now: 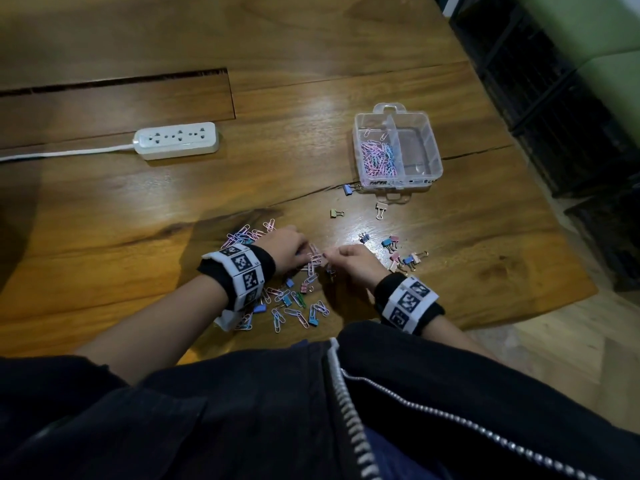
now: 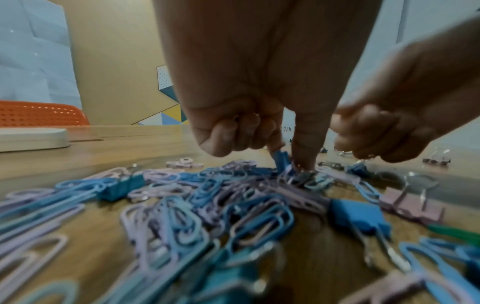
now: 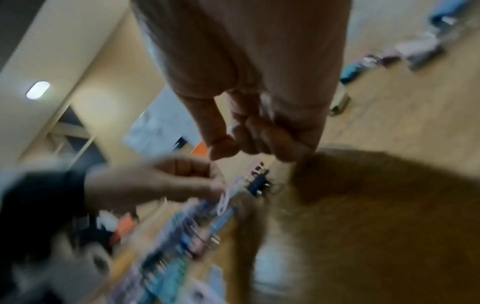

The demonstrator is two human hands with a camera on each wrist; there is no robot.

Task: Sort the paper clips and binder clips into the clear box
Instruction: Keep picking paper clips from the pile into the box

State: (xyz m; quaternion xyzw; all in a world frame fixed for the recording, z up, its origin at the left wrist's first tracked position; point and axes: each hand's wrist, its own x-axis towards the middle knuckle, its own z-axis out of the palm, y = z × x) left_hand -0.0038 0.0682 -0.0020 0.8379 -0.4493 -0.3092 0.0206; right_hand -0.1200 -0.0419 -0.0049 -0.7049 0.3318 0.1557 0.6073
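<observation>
Pastel pink, lilac and blue wire paper clips (image 1: 298,306) lie scattered on the warm brown, grain-streaked wooden table (image 1: 311,36), with small blue, pink and green metal binder clips (image 1: 403,254) among them. The clear plastic divided box (image 1: 424,147) holds pink and blue clips; the plastic power strip (image 1: 176,140) is white. Both black wristbands (image 1: 239,268) carry black-and-white square code patterns.

Pastel clips (image 1: 294,299) scattered, clear box (image 1: 429,157) half-filled

The desk (image 1: 346,98) is seen from above and behind by the head camera, tilted down and forward. The pile of clips (image 2: 182,205) is skimmed at close range by the left wrist camera; a blurred, tilted view is given by the right wrist camera. Both hands are shared by all three views.
</observation>
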